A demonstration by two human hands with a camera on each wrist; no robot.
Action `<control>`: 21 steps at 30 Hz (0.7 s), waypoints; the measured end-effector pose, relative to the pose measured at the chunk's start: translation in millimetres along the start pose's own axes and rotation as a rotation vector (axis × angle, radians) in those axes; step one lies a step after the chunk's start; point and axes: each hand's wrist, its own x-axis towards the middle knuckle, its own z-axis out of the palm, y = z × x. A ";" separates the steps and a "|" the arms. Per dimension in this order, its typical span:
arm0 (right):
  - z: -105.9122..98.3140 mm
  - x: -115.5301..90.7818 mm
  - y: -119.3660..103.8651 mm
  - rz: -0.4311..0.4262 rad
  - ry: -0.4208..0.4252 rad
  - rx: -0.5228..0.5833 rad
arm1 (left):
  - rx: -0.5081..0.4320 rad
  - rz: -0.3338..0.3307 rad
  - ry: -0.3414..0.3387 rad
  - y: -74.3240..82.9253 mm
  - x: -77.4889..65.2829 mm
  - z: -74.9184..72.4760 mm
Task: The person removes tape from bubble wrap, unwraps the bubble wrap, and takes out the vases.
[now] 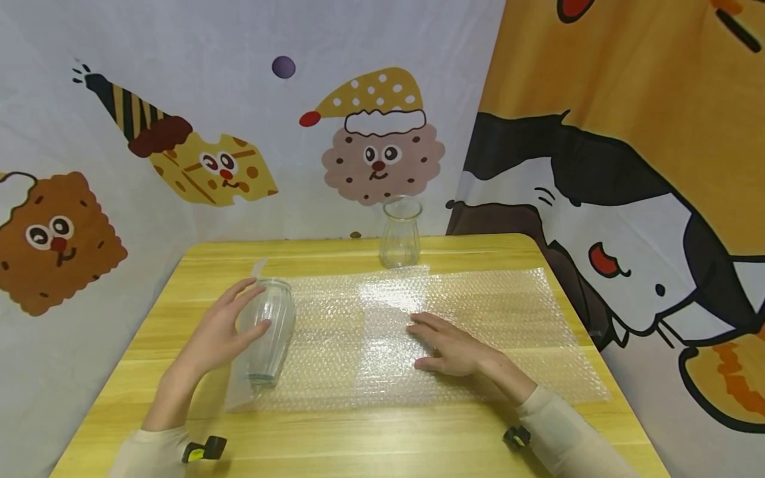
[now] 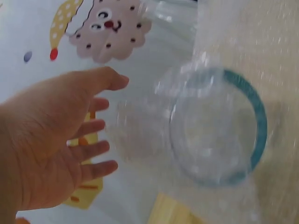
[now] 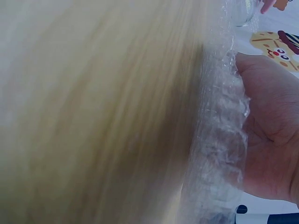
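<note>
A clear ribbed glass vase (image 1: 276, 332) lies on its side at the left end of a sheet of bubble wrap (image 1: 323, 362). In the left wrist view, the vase's thick bluish base ring (image 2: 259, 126) faces the camera. My left hand (image 1: 218, 335) is beside the vase with fingers spread and slightly bent, apart from the glass in the left wrist view (image 2: 56, 140). Over the middle of the wrap is my right hand (image 1: 451, 348), palm down, fingers extended. The right wrist view shows that hand (image 3: 271, 126) close against the wrap (image 3: 219, 130); its fingertips are hidden there.
Another clear glass vase (image 1: 400, 242) stands upright at the back of the wooden table (image 1: 335, 438), just behind the wrap. A cartoon-printed cloth (image 1: 239, 99) hangs behind and beside the table. Each wrist wears a small black device.
</note>
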 end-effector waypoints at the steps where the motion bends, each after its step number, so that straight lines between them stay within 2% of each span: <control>1: 0.2 0.2 0.0 0.002 -0.001 0.000 | 0.016 0.000 -0.002 2.7 2.1 1.4; 5: 0.6 0.1 -0.1 0.002 0.001 0.005 | 0.076 0.003 -0.010 10.9 7.4 8.3; 11: 1.9 0.0 0.4 0.003 -0.004 0.007 | 0.161 -0.004 -0.032 13.9 5.5 15.9; 21: 1.2 -0.2 1.2 0.002 -0.004 0.008 | 0.101 -0.040 -0.032 8.1 2.0 11.0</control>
